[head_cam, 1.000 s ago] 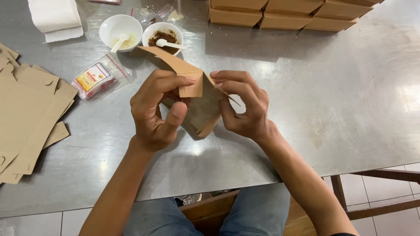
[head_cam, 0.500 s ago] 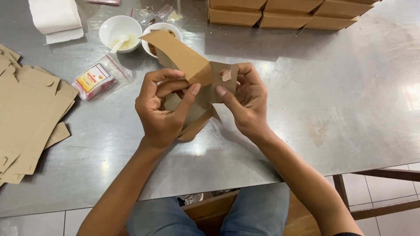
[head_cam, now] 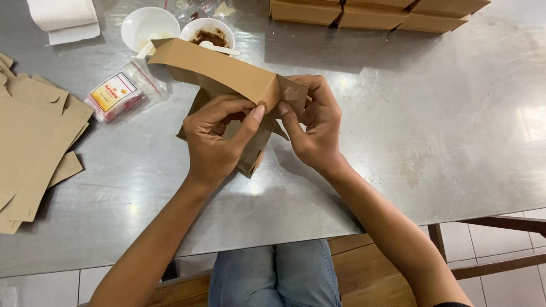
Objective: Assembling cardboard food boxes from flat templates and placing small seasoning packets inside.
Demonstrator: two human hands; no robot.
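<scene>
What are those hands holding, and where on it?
Both hands, left hand and right hand, hold a brown cardboard box blank at its near-end corner flaps.

Just behind the grip sit two white bowls (head_cam: 149,24) — and a small clear packet (head_cam: 118,98) to its left. Flat brown cards (head_cam: 28,142) lie far left; shut boxes (head_cam: 369,12) far back.

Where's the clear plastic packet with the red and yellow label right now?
In the head view, the clear plastic packet lies on the steel table, left of the person's hands, between the flat cardboard stack and the two white bowls.
</scene>
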